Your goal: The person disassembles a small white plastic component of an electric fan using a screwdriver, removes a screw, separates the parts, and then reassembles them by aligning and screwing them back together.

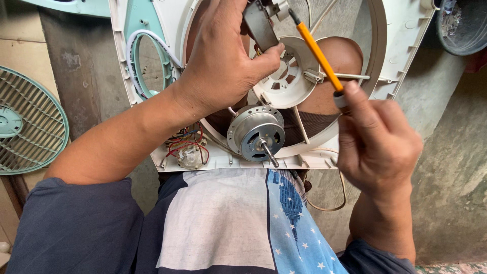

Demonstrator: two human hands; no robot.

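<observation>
The small grey metal part [259,24] sits at the top of the view, pinched between my left thumb and fingers, just above the round white motor mount [286,76]. My left hand [220,61] is closed around it, knuckles toward me, wrist crossing the white fan housing [401,40]. The tip of my orange-shafted screwdriver [317,50] meets the part's upper right edge; its shaft slants down and right into my right hand [378,142], which is curled tight about the handle, thumb on top. Below the left hand, the silver motor [256,132] lies loose against the housing's lower rim, its shaft pointing toward me. To the motor's left, a tangle of red and dark wires [187,147] bunches at the housing's corner. The housing rests on my lap, over my patterned shirt [228,218]. Well off to the left, a pale green fan grille [30,122] leans by the wall.
</observation>
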